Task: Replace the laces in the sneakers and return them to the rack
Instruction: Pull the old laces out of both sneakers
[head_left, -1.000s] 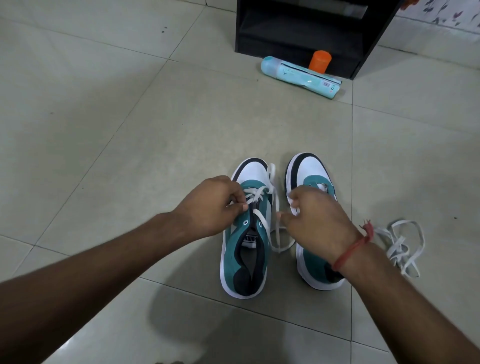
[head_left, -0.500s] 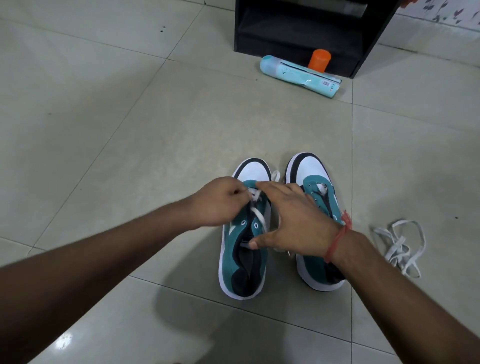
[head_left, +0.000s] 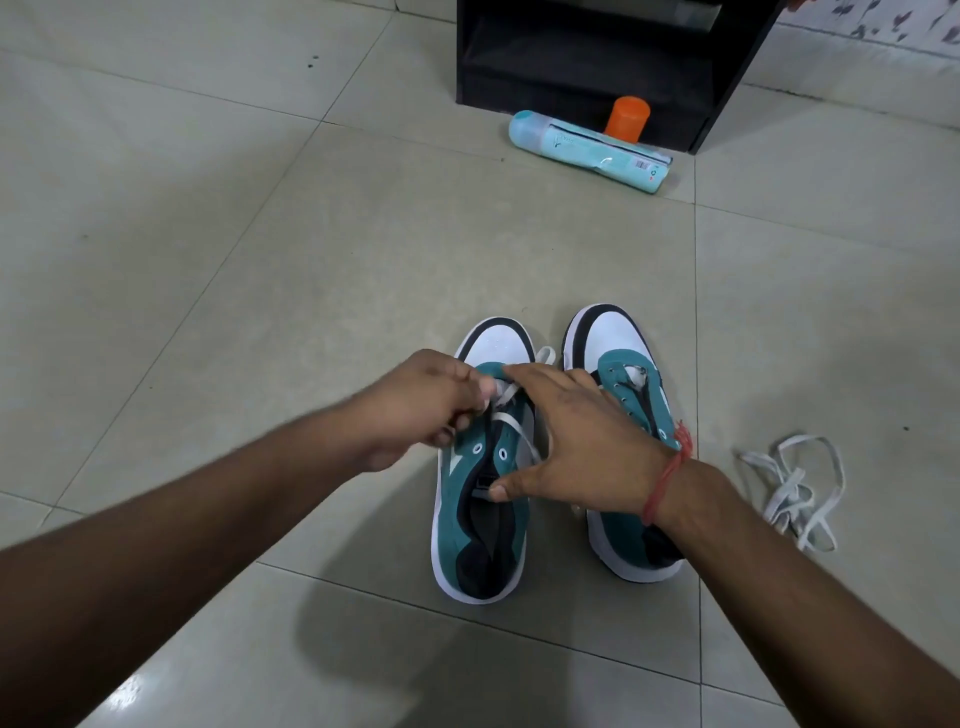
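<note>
on pale floor tiles before the black rack, the left sneaker is half-laced, its white lace pinched by the left hand while the right hand is spread flat over it; the right sneaker is left unlaced, a loose lace beside it.

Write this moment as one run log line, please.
left hand: pinches white lace | right hand: spread over left sneaker | right sneaker: unlaced | loose lace: floor

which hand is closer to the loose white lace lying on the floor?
Right. The right hand lies spread over the two sneakers, beside the loose lace but not touching it. The left hand pinches the left sneaker's lace, farther away.
</note>
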